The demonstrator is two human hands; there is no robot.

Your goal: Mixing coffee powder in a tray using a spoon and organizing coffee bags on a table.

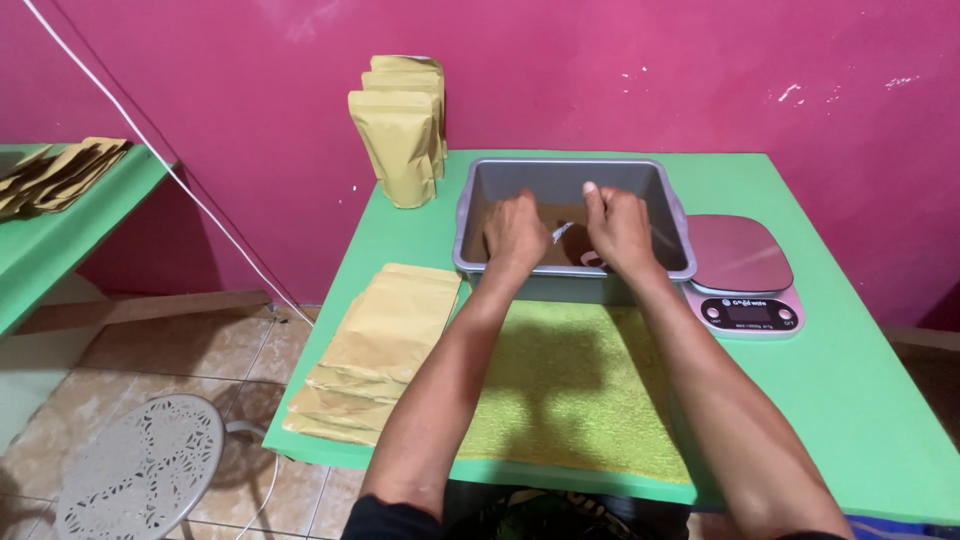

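Both of my hands reach into a grey rectangular tub (480, 190) that stands on a green table (860, 380). My left hand (515, 230) and my right hand (618, 228) are close together over brown material in the tub's bottom. A small silvery object (562, 231) shows between them; which hand holds it I cannot tell. A bit of red and white (592, 260) peeks out below my right hand. The tub's inner floor is mostly hidden by my hands.
A digital kitchen scale (742, 270) sits right of the tub. A yellow-green towel (570, 390) lies in front of it. Flat tan pouches (385, 340) are stacked at the left; upright pouches (402, 130) stand at the back. A white stool (140, 470) is on the floor.
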